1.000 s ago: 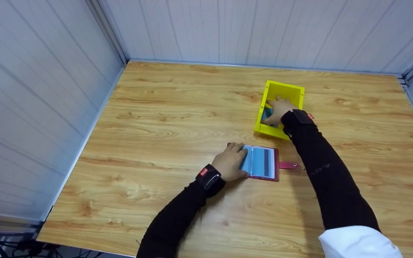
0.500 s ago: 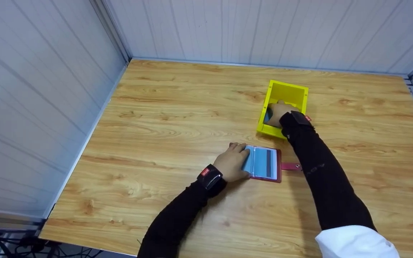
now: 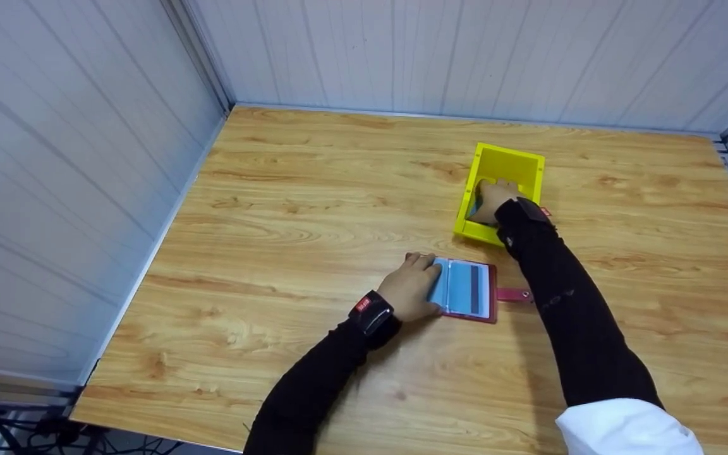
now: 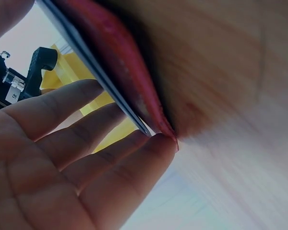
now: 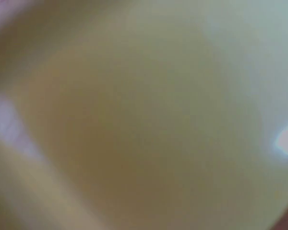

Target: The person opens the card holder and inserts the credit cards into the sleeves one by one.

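Observation:
A red card holder (image 3: 493, 303) lies unfolded on the table, with blue cards in clear sleeves and a strap with a snap reaching right. My left hand (image 3: 409, 291) rests across its left part, fingers at the far edge and thumb at the near edge. In the left wrist view, the fingers (image 4: 115, 165), nearly straight, touch the edges of the sleeves and the red cover (image 4: 134, 62). My right hand (image 3: 493, 199) is down inside a yellow box (image 3: 509, 163), pinching a blue card (image 3: 475, 207) that leans by the left wall. Its fingertips are hidden; the right wrist view is blurred yellow.
The wood-grain table (image 3: 288, 208) is bounded by pale panel walls (image 3: 351, 57) at the back and sides. Dark cables (image 3: 23, 436) hang beyond the near left corner. The box stands just behind the card holder.
Inside the box, my right hand's spread fingers have drawn together around the blue card, which now leans more. My left hand has stayed on the card holder. The head view has shifted slightly.

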A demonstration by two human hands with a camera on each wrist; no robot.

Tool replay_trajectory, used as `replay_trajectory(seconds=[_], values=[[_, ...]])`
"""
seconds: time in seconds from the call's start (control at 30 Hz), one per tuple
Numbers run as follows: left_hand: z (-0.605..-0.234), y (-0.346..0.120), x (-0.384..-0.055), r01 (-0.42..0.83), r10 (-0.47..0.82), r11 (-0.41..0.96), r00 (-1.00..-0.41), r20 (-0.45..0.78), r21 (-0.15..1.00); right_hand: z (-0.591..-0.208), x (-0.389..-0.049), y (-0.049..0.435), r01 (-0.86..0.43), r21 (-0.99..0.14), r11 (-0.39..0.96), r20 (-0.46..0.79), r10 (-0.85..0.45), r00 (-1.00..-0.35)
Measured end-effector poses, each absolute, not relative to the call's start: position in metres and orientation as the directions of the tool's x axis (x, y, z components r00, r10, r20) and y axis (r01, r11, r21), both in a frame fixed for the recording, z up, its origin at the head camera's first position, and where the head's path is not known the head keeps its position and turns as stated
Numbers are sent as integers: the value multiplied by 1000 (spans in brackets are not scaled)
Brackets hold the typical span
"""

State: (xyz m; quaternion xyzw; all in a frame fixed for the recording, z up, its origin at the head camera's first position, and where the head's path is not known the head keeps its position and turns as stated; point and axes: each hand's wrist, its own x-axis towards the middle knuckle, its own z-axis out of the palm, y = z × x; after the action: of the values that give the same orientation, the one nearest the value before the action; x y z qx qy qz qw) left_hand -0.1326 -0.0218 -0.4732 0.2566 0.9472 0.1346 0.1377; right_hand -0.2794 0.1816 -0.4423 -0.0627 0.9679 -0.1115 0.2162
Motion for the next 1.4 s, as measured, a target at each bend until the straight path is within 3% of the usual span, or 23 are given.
replay_trajectory(seconds=[0.7,0.87,1.07,1.4], values=[[-475,-18,-134,467,542,822,-817,-194,326,-455,-283,194,-68,-240,968,-356,-153,-922],[-475,-18,-135,471,545,820,-816,-191,326,-444,-275,192,-61,-259,964,-324,-146,-935],[-475,-21,-136,470,545,818,-818,-185,331,-423,-271,194,-62,-316,947,-372,-184,-910],[-474,-27,-139,452,530,823,-829,-179,345,-401,-274,196,-151,-238,959,-403,-239,-883]])
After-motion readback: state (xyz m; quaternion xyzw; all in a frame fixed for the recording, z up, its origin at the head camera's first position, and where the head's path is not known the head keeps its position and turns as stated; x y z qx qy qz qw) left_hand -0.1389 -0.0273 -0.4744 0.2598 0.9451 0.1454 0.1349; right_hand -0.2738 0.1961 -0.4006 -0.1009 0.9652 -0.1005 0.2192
